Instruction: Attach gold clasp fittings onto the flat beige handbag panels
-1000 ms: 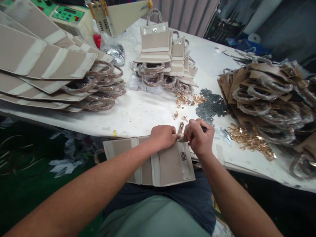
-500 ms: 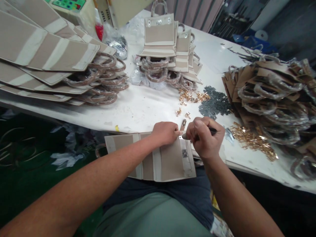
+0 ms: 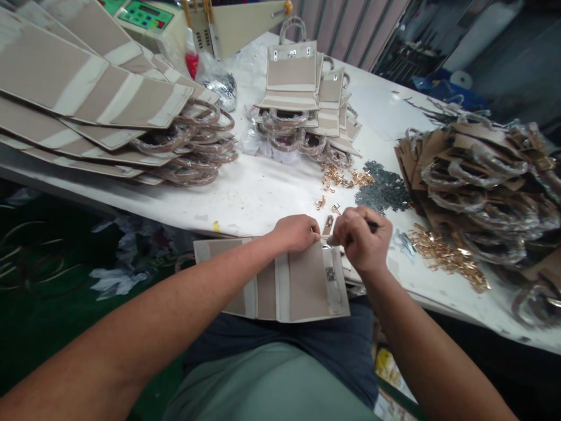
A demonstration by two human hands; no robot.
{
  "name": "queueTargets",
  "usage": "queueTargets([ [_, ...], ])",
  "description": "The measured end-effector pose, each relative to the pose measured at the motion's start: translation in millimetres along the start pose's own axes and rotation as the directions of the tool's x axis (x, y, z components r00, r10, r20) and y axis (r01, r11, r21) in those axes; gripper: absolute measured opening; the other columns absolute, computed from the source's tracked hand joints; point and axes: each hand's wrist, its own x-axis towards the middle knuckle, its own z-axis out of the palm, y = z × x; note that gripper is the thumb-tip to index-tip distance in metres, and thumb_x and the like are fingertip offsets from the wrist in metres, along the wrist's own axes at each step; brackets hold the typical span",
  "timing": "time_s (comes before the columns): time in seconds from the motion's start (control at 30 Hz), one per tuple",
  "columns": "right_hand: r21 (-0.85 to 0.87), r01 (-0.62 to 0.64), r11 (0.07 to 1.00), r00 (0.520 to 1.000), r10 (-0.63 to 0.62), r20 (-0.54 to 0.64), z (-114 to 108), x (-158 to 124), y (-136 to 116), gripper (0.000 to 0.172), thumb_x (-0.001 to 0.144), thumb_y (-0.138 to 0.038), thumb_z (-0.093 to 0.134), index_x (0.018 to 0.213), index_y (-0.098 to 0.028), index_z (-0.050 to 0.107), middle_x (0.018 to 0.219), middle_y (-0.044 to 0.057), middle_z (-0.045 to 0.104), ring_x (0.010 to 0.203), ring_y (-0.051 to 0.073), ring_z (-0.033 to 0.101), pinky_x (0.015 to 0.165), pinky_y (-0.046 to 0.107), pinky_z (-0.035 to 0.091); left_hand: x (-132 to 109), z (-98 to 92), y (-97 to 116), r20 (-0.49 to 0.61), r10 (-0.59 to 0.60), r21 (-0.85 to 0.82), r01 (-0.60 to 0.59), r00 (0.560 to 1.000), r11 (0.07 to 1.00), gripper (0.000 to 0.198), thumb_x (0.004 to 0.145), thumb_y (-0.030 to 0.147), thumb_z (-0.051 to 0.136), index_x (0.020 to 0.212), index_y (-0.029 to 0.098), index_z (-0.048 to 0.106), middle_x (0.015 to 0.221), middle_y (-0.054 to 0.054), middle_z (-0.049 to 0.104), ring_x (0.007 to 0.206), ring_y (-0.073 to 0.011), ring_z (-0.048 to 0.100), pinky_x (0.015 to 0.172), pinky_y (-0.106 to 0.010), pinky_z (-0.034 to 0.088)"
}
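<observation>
A beige bag panel (image 3: 302, 286) with pale strips lies across my lap and the table's front edge. My left hand (image 3: 298, 231) is closed on its far edge, close to a small metal fitting near the corner. My right hand (image 3: 364, 237) wraps round a dark-handled tool (image 3: 373, 226), whose kind I cannot make out; its tip meets the panel by my left fingertips. A square metal plate (image 3: 329, 273) sits on the panel's right strip. Just beyond the hands lies a small brown strap end with metal (image 3: 328, 224).
Stacked bag panels (image 3: 131, 99) with wrapped handles fill the left. More panels (image 3: 291, 76) stand at the back. Gold fittings (image 3: 451, 257), dark metal plates (image 3: 381, 187) and a heap of brown bag parts (image 3: 477, 175) lie right. A machine with a green keypad (image 3: 146, 14) stands behind.
The view has shifted slightly, so the table's contents appear a little lower and mostly further right. Both hands stay at the panel's far edge, the right one still gripping the tool.
</observation>
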Motion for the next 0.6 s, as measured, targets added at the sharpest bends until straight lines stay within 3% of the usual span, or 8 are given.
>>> queueTargets([
  [0.1,0.144,0.095,0.985,0.992,-0.082,-0.093,3.1,1.6,-5.6,0.042,0.097,-0.029,0.072,0.063,-0.025,0.047,0.051,-0.007,0.042,0.04,0.013,0.038,0.041,0.029,0.033,3.1,3.0,-0.9,-0.008,0.001,-0.027,-0.001,1.0,1.0,0.019,0.091,0.035,0.064,0.1,0.031,0.08,0.104,0.002,0.079,0.094,-0.0198,0.07,0.073,-0.027,0.046],
  [0.27,0.013,-0.055,0.998,0.996,0.055,-0.066,8.0,-3.9,7.7,0.047,0.098,-0.034,0.072,0.061,-0.025,0.047,0.05,-0.006,0.045,0.042,0.013,0.041,0.044,0.029,0.036,1.7,4.3,0.3,-0.038,0.002,-0.021,-0.003,0.999,1.0,0.017,0.092,0.034,0.063,0.096,0.03,0.08,0.1,0.002,0.078,0.092,-0.02,0.07,0.071,-0.028,0.044],
  [0.43,0.085,0.066,0.994,0.993,-0.057,-0.103,6.4,-6.1,8.8,0.045,0.099,-0.032,0.072,0.063,-0.025,0.046,0.052,-0.006,0.043,0.042,0.013,0.041,0.042,0.029,0.034,1.2,5.2,-0.2,-0.051,0.0,-0.027,-0.001,0.999,1.0,0.017,0.092,0.034,0.064,0.098,0.031,0.08,0.102,0.003,0.078,0.094,-0.02,0.07,0.07,-0.028,0.043],
  [0.6,0.064,-0.013,0.998,0.995,0.019,-0.094,1.1,-10.0,9.9,0.045,0.098,-0.031,0.072,0.062,-0.024,0.047,0.05,-0.006,0.043,0.041,0.013,0.041,0.042,0.029,0.034,3.1,6.7,-0.4,-0.055,-0.007,-0.043,0.005,0.998,0.999,0.016,0.091,0.033,0.065,0.096,0.03,0.08,0.099,0.003,0.079,0.09,-0.0189,0.07,0.07,-0.027,0.044],
])
